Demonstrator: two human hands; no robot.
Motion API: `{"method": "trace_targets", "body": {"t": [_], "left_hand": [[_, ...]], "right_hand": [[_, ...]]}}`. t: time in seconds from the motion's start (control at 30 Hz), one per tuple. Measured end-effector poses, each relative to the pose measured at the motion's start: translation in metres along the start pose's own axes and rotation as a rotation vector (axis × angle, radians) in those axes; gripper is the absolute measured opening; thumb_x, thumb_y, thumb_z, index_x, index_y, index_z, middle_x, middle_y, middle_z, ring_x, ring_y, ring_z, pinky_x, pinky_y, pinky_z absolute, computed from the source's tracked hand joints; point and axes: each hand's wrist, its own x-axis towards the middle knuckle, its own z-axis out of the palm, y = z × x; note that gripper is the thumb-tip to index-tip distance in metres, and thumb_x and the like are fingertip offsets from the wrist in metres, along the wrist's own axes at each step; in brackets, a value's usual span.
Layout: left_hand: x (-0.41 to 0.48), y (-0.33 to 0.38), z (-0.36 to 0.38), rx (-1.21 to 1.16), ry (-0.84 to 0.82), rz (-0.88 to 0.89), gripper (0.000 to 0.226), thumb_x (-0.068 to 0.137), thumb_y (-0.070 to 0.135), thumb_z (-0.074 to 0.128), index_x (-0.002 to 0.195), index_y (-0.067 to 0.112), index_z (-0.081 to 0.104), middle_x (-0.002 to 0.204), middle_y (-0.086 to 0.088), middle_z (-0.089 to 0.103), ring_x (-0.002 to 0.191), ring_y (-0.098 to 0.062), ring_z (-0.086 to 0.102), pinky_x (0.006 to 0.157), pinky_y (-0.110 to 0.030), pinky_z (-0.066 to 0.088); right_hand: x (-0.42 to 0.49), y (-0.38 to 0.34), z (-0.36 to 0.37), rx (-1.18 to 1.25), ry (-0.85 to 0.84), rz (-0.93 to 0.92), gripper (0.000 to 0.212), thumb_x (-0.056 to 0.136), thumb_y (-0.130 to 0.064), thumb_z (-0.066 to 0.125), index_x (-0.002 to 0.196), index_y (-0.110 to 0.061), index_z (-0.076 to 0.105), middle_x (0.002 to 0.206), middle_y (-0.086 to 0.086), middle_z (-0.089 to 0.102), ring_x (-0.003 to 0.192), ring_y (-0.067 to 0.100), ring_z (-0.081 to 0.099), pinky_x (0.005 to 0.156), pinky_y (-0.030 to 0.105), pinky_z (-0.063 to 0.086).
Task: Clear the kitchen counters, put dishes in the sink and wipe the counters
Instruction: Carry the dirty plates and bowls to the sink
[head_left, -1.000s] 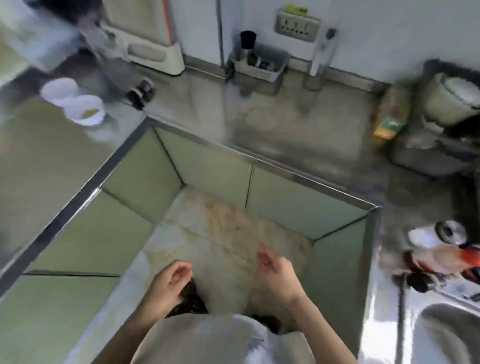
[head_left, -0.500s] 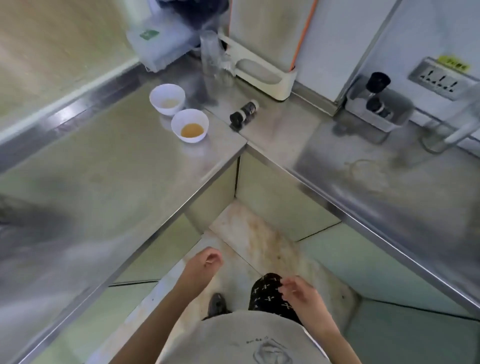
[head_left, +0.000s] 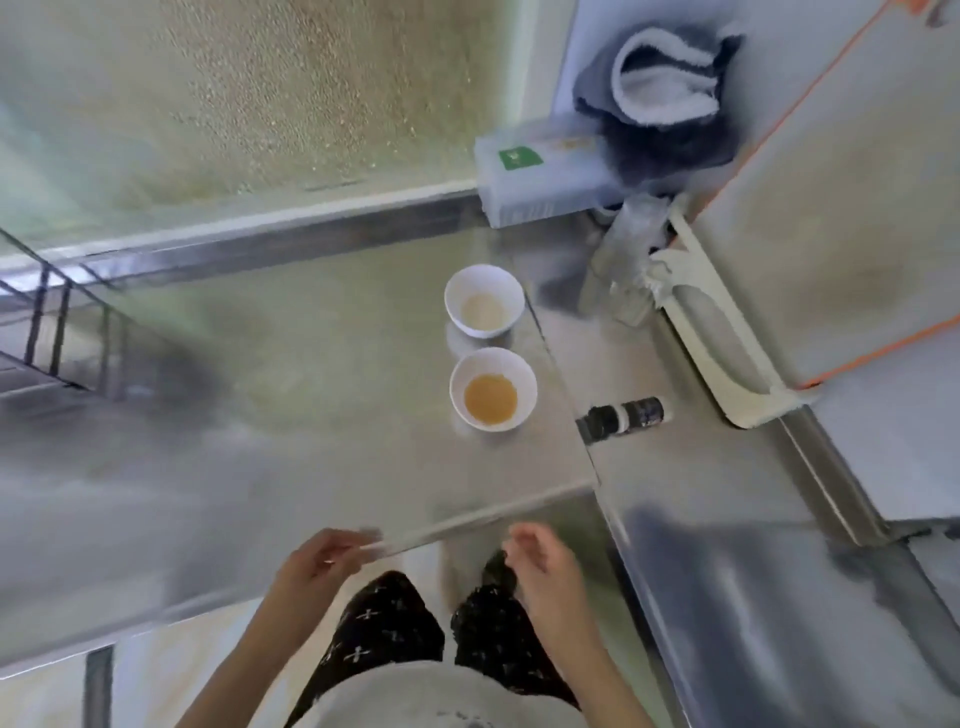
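Nearest, the left hand (head_left: 317, 558) and right hand (head_left: 540, 564) hover at the steel counter (head_left: 260, 415) edge, fingers loosely curled and holding nothing. Farther on, two white bowls stand side by side: the near bowl (head_left: 492, 389) holds amber liquid, the far bowl (head_left: 483, 302) something pale (blurred). A small dark bottle (head_left: 626, 415) lies toppled to their right.

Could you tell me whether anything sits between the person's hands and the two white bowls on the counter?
Nothing visible does. Both the left hand and the right hand hover empty at the counter's near edge, and only bare steel lies between them and the amber-liquid bowl and the pale bowl behind it.
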Motion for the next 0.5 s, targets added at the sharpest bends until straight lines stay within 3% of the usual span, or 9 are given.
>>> {"method": "trace_targets", "body": {"t": [0.07, 0.17, 0.23, 0.33, 0.4, 0.5], "left_hand": [[0.015, 0.022, 0.002, -0.083, 0.056, -0.018, 0.019, 0.088, -0.001, 0.055, 0.082, 0.017, 0.061, 0.067, 0.009, 0.071, 0.068, -0.005, 0.068, 0.061, -0.01, 0.048], [0.05, 0.048, 0.011, -0.107, 0.072, -0.027, 0.016, 0.09, 0.007, 0.056, 0.094, 0.022, 0.058, 0.082, -0.002, 0.07, 0.082, -0.021, 0.068, 0.075, -0.028, 0.052], [0.074, 0.068, 0.022, -0.098, 0.008, -0.057, 0.019, 0.091, 0.014, 0.056, 0.108, 0.022, 0.054, 0.09, -0.007, 0.068, 0.081, -0.02, 0.067, 0.075, -0.032, 0.052], [0.107, 0.1, 0.047, -0.197, -0.145, -0.133, 0.03, 0.091, 0.024, 0.058, 0.119, 0.026, 0.047, 0.096, -0.014, 0.07, 0.084, -0.029, 0.069, 0.078, -0.039, 0.052], [0.124, 0.116, 0.061, -0.262, -0.261, -0.19, 0.031, 0.091, 0.026, 0.058, 0.119, 0.029, 0.045, 0.095, -0.016, 0.07, 0.083, -0.029, 0.069, 0.078, -0.04, 0.051], [0.142, 0.125, 0.071, -0.251, -0.326, -0.231, 0.035, 0.093, 0.017, 0.055, 0.125, 0.027, 0.045, 0.09, -0.014, 0.07, 0.076, -0.024, 0.068, 0.071, -0.034, 0.052]], "right_hand": [[0.031, -0.017, -0.012, 0.019, 0.044, -0.007, 0.008, 0.092, -0.025, 0.056, 0.099, -0.022, 0.06, 0.096, -0.005, 0.067, 0.093, 0.011, 0.063, 0.09, 0.032, 0.05], [0.07, -0.046, -0.019, 0.055, 0.09, -0.013, 0.01, 0.092, -0.024, 0.057, 0.1, -0.018, 0.057, 0.095, -0.002, 0.065, 0.092, 0.015, 0.063, 0.086, 0.03, 0.05], [0.098, -0.068, -0.023, 0.05, 0.176, -0.06, 0.005, 0.092, -0.02, 0.057, 0.096, -0.02, 0.054, 0.094, -0.005, 0.063, 0.092, 0.016, 0.062, 0.081, 0.024, 0.048], [0.141, -0.092, -0.034, 0.064, 0.307, -0.096, 0.01, 0.093, -0.015, 0.053, 0.102, -0.014, 0.054, 0.099, -0.001, 0.06, 0.093, 0.018, 0.058, 0.082, 0.028, 0.044], [0.167, -0.105, -0.041, 0.023, 0.323, -0.075, 0.014, 0.093, -0.017, 0.052, 0.105, -0.01, 0.056, 0.099, -0.003, 0.057, 0.095, 0.016, 0.055, 0.081, 0.025, 0.04], [0.204, -0.119, -0.044, 0.01, 0.271, -0.061, 0.012, 0.092, -0.022, 0.053, 0.101, -0.014, 0.056, 0.095, -0.003, 0.059, 0.097, 0.021, 0.059, 0.086, 0.032, 0.045]]}}
